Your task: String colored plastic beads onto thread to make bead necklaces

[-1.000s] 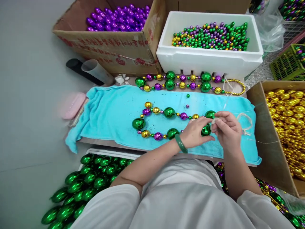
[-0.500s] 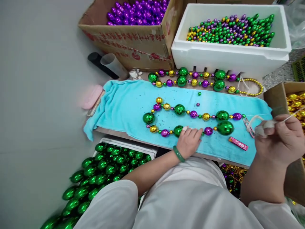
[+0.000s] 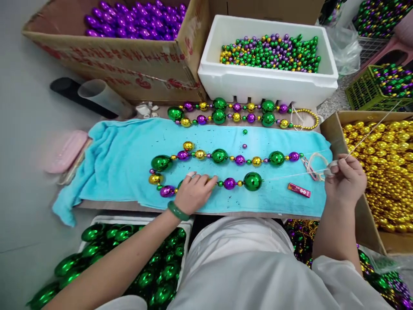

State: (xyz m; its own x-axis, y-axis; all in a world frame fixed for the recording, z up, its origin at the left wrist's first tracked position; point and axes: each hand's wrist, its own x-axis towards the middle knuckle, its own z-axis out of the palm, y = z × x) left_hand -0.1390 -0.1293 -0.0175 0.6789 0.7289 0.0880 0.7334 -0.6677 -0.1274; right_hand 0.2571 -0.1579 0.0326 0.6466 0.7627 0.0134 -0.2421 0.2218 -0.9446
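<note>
Resting palm down on the lower row of a bead strand (image 3: 220, 156), the left hand (image 3: 193, 193) covers several beads; whether its fingers grip them or only lie over them, I cannot tell. A green bangle (image 3: 178, 211) circles that wrist. The strand lies on a blue towel (image 3: 125, 159) in a sideways U, its bend to the left of the hand and both ends pointing right. One gold bead (image 3: 188, 146) sits just above the upper row, near the bend.

Right of the left hand, the lower row goes on through a purple bead to a large green bead (image 3: 252, 181) at its end. From there a thin thread (image 3: 371, 131) runs to the right hand (image 3: 346, 183), well apart from the beads, near the towel's right edge. Its fingertips are closed in a pinch on the thread, which slants on up and right across the gold beads' box (image 3: 371, 224).

Between the hands, nearer the right, lies a small pink block (image 3: 299, 190). A white cord loop (image 3: 318, 158) lies just beyond the right hand. A finished-looking necklace (image 3: 219, 116) stretches along the far edge of the towel.
</note>
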